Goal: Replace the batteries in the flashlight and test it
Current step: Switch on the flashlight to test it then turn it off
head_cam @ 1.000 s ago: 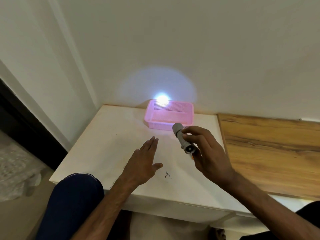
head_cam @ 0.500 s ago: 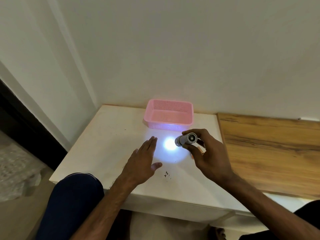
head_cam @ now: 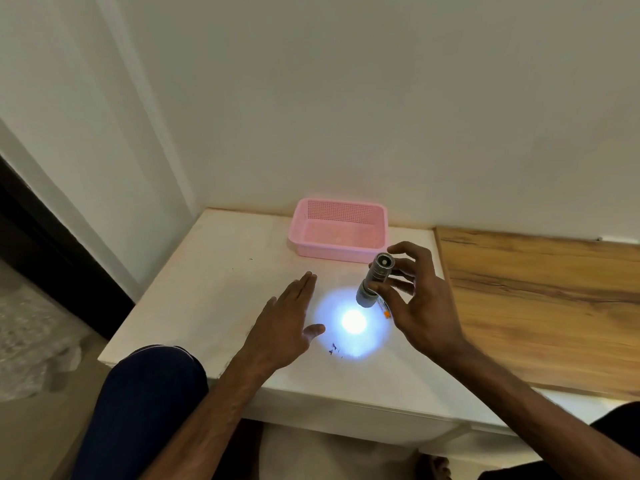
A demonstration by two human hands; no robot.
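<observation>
Left hand (head_cam: 282,327) flat on the table (head_cam: 207,271), fingers spread, holding nothing. Just right of it, a bright light spot (head_cam: 353,321) on the tabletop. Above the spot, torch (head_cam: 374,280) pinched in right hand (head_cam: 420,306), long axis steeply tilted, lens aimed down at the table, tail cap up towards the camera. Small orange-tipped item (head_cam: 385,311) half hidden under the right hand. Behind, pink basket (head_cam: 337,252) against the wall. Far right, wooden board (head_cam: 540,306).

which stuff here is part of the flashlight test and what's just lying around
Part of the job:
flashlight, lit, held in the right hand
light spot on the white table

Just lying about:
pink basket
wooden board
left hand, flat on the table
</observation>
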